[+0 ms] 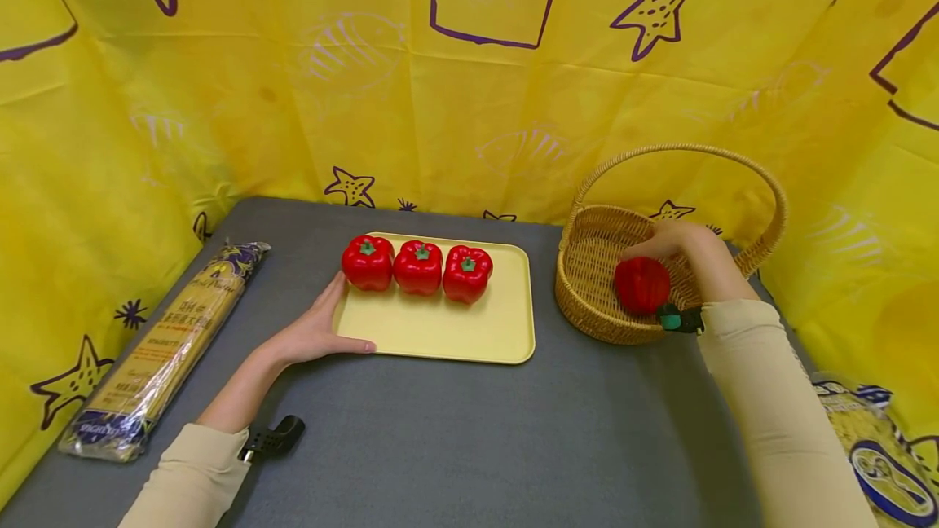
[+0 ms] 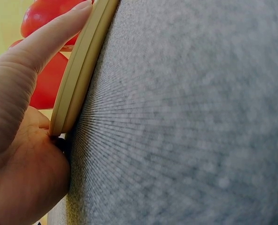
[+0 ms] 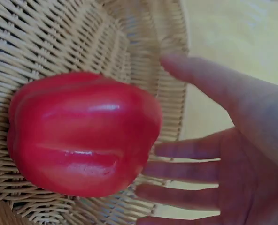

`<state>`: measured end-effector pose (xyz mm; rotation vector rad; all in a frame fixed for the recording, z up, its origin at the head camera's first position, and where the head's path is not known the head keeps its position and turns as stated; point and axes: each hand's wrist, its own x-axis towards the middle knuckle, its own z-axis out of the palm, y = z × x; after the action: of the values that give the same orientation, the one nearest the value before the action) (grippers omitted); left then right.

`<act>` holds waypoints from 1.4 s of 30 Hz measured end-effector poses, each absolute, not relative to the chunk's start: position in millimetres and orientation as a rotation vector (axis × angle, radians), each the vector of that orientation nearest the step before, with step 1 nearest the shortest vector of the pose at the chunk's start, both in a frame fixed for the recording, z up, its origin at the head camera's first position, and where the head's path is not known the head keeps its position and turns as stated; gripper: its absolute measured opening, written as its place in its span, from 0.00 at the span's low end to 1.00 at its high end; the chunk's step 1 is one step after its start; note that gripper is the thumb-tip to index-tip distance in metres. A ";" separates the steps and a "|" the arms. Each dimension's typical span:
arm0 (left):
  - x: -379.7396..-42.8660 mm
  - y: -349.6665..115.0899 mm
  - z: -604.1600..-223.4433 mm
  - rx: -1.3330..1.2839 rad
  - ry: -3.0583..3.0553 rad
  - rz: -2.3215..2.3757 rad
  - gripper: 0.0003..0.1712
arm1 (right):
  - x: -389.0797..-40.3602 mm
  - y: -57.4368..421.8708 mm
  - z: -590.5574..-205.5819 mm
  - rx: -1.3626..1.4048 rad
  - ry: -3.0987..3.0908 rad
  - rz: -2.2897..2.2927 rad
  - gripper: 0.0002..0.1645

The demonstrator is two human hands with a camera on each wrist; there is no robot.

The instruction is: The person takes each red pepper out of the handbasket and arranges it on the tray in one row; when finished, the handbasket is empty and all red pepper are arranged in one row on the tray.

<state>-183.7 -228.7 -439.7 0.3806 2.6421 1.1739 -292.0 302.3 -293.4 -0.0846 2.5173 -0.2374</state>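
Note:
My left hand [image 1: 315, 331] rests at the left end of a pale yellow tray [image 1: 440, 332], its straight thumb along the front rim and its fingers at the left side. Three red bell peppers [image 1: 418, 269] with green stems stand in a row on the tray's back left part. Over on the right, my right hand [image 1: 663, 240] reaches into a wicker basket [image 1: 587, 308] with a tall handle. One red bell pepper [image 3: 85, 133] lies inside the basket. In the right wrist view the fingers [image 3: 186, 172] are straight beside that pepper, with thumb and palm apart from it.
A long bag of spaghetti [image 1: 169, 349] lies on the left of the grey table [image 1: 469, 438]. Another clear package of pasta [image 1: 873, 446] is at the right edge, partly behind the right sleeve. A yellow patterned cloth [image 1: 455, 104] hangs around the table's back and sides.

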 end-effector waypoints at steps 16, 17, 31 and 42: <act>-183.4 -229.4 -438.2 0.373 2.643 1.171 0.74 | -301.4 303.7 -307.5 0.099 2.277 -0.335 0.61; -183.3 -229.2 -438.2 0.374 2.642 1.173 0.75 | -301.0 304.0 -308.3 0.094 2.281 -0.328 0.60; -184.1 -229.0 -441.1 0.404 2.658 1.191 0.75 | -298.2 312.5 -312.8 0.004 2.299 -0.427 0.53; -185.2 -228.7 -443.6 0.424 2.665 1.206 0.76 | -287.5 312.3 -315.3 -0.232 2.519 -0.498 0.52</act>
<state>-185.2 -228.7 -443.6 0.4240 2.6649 1.2061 -287.5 312.3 -315.3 -0.2323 2.5192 -0.4978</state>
